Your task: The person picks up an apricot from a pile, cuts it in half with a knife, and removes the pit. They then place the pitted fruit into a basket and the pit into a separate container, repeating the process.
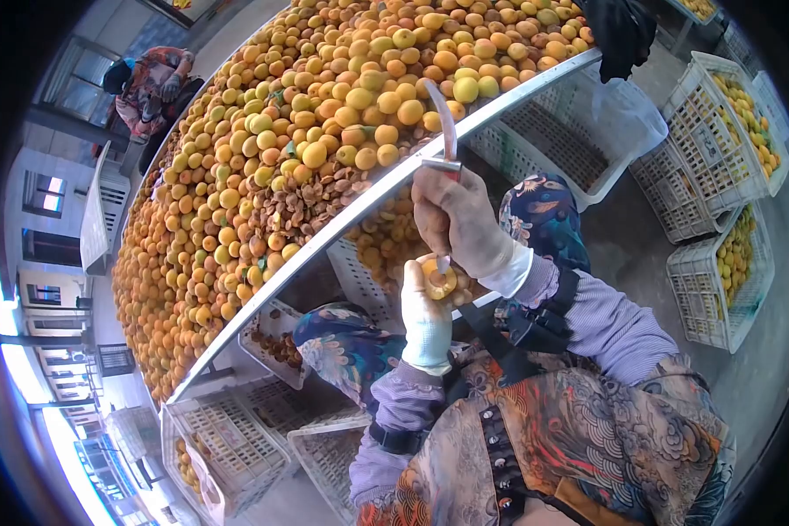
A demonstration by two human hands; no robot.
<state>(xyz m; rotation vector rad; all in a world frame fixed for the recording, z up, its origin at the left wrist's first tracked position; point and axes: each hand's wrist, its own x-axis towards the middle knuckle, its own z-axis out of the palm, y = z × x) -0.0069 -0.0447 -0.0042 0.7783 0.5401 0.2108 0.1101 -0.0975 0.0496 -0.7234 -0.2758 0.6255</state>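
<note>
My left hand (426, 320), in a white glove, holds an apricot (439, 279) that is cut open, its hollow facing up. Wrapped round the handle of a curved knife (445, 123) is my right hand (465, 219), in a soiled glove. The knife's blade points up and away from the fruit, and a small pale tip below the right fist touches the apricot's opening. Both hands are close together just outside the metal rim (368, 195) of a big table heaped with apricots (316, 155). Brown shrivelled pieces (302, 206) lie among the fruit near the rim.
Below the hands is a white crate (359, 285) with apricots. Stacked crates of fruit (710, 140) stand at the right, more crates (228, 447) at lower left. A white tub (587, 167) sits under the table's right end. A co-worker (149, 88) is at the far left side.
</note>
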